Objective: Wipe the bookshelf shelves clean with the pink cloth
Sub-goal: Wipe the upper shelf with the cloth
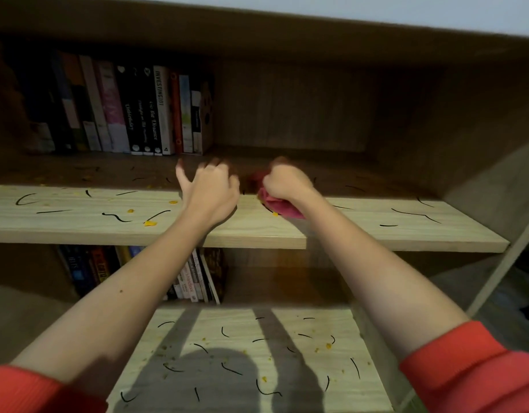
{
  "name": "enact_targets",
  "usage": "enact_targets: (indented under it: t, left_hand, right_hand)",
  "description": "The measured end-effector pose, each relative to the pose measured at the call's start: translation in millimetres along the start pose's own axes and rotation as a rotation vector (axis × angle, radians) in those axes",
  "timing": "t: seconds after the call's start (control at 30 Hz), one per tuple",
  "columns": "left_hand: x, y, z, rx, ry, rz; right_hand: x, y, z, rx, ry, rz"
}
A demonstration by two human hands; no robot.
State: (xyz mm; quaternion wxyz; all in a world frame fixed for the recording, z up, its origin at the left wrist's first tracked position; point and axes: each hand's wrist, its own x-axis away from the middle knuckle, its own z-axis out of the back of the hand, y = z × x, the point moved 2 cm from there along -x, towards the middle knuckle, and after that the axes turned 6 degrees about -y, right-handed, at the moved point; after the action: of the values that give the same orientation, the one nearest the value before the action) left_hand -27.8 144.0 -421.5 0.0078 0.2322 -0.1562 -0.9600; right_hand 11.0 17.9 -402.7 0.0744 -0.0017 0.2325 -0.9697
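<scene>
The upper wooden shelf (78, 216) is strewn with black threads and yellow crumbs. My right hand (284, 181) grips the bunched pink cloth (276, 204) and holds it down on the middle of this shelf. Just to its left, my left hand (211, 189) hovers over the shelf with fingers loosely curled and thumb spread, holding nothing. The lower shelf (242, 353) carries the same threads and crumbs, with shadows of my arms across it.
A row of upright books (129, 111) stands at the back left of the upper shelf. More books (194, 278) stand under it, behind the lower shelf. The bookcase's side panel (481, 162) closes the right end.
</scene>
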Motion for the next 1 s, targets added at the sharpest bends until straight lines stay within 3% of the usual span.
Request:
enact_targets:
  t: [0.1,0.2,0.33,0.43,0.57,0.73,0.83,1.0]
  left_hand:
    - [1,-2,2,0.018,0.01,0.013]
    - [4,-4,6,0.073,0.033,0.026]
    - [5,-2,8,0.119,0.026,-0.004]
    - [4,-3,8,0.152,0.031,0.019]
    - [7,-14,16,0.091,0.03,0.078]
    - [21,-34,20,0.108,0.138,0.017]
    - [25,-32,22,0.134,0.243,0.008]
    - [29,-39,28,0.185,0.301,0.016]
  right_hand:
    - [-2,-11,7,-0.213,-0.009,0.058]
    - [-2,4,28,-0.407,-0.007,-0.011]
    - [0,20,27,-0.119,0.067,-0.095]
    - [16,1,2,0.028,0.055,-0.029]
    - [25,-34,-13,-0.124,0.08,0.123]
    - [9,-32,0,-0.041,0.151,0.012]
    - [6,-40,-17,0.035,0.049,0.057]
    - [-12,-54,-6,-0.187,0.013,0.09]
